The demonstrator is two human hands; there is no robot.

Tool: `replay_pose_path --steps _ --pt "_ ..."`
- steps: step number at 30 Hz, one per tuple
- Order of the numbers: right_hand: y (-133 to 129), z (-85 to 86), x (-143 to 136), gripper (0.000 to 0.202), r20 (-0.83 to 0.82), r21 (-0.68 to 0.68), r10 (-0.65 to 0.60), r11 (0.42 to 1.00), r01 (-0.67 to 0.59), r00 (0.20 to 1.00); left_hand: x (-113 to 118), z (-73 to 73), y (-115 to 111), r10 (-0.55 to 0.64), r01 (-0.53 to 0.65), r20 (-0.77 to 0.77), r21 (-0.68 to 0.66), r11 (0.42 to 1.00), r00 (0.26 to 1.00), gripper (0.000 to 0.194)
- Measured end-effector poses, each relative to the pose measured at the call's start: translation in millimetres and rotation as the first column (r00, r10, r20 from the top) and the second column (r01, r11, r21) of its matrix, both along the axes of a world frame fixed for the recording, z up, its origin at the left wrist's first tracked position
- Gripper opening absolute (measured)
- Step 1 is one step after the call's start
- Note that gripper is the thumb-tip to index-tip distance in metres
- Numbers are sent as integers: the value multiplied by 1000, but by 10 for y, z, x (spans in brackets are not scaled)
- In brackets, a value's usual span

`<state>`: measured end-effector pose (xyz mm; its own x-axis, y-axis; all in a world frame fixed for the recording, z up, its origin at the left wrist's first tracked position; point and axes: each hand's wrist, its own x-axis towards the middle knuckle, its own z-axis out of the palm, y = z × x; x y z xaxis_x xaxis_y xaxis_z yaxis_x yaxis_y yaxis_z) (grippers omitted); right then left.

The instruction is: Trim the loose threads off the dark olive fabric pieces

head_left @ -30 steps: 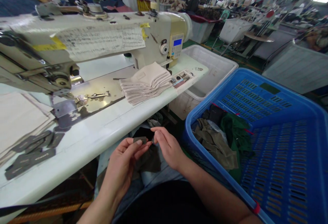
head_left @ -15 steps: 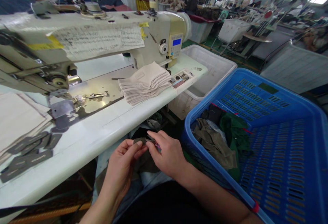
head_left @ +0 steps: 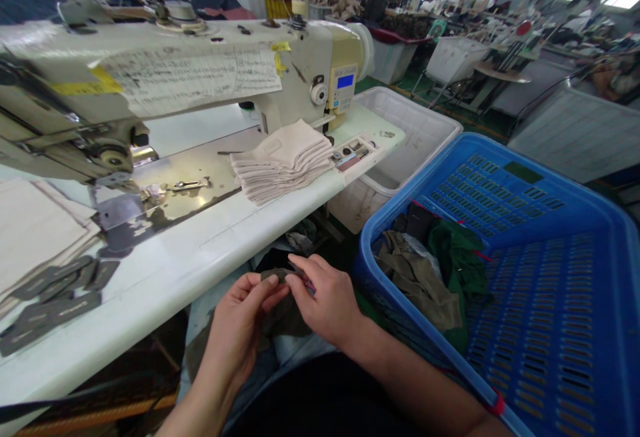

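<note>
Your L hand (head_left: pixel 237 310) pinches the dark fabric tab (head_left: pixel 279 273) btwn thumb & fingers, over your lap, just off the sewing table (head_left: pixel 200 250) edge. R hand (head_left: pixel 327 300) fingers curl in at its other end; can't tell if they grip the tab or something small. Risk: tab's tiny & mostly hidden by fingertips, so a loose L pinch could drop it onto the dark cloth (head_left: pixel 287 317) below, hard to spot, approx same colour. Pulling too hard w/ R could fray or skew its end.
</note>
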<state>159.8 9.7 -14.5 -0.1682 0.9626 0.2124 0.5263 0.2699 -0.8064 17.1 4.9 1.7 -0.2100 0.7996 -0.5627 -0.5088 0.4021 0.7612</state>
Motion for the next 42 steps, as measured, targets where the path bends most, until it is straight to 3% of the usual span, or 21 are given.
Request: replay_pose_path --steps 3,9,17,19,21,23,25,27,30,33,35,38,42 --pt "14 -36 8 33 -163 -14 -23 1000 21 986 4 4 12 -3 6 53 -50 999 999 17" --pt "9 -44 17 33 36 -59 10 998 -8 999 21 24 12 28 -27 8 -29 999 1000 17" --pt "-5 -17 14 35 95 -66 6 998 1 995 34 -1 6 12 -13 -44 -18 1000 999 24" --pt "5 -28 5 34 17 -87 5 996 -4 1000 41 4 7 10 -10 -33 -23 1000 999 24" --pt "28 -56 -9 33 -188 -156 -8 988 -22 982 48 14 6 3 -3 -1 -36 999 1000 23" --pt "57 -86 -16 32 -421 -272 -55 960 -68 906 55 24 5 -14 17 38 -65 998 999 22" --pt "79 -103 -11 32 -532 -339 -117 937 -84 839 59 27 6 -20 25 59 -93 995 998 22" --pt "82 -101 6 30 -488 -316 -134 948 -32 863 58 18 8 -9 15 60 -98 995 998 22" --pt "58 -79 27 22 -296 -194 -88 981 30 951 44 -18 0 -5 8 42 -63 998 999 21" --pt "48 -68 30 15 -187 -127 -36 992 12 982 20 -59 -25 -89 88 -37 -21 996 995 24" --pt "65 -68 22 13 -185 -167 -25 986 -6 982 2 -73 -43 -164 167 -114 15 986 980 27" --pt "111 -71 4 24 -376 -383 -57 919 -98 925 -13 -63 -52 -238 239 -86 1 971 967 28" --pt "140 -71 -11 32 -628 -619 -212 719 -315 749 2 -29 -35 -191 200 96 -91 976 977 21"
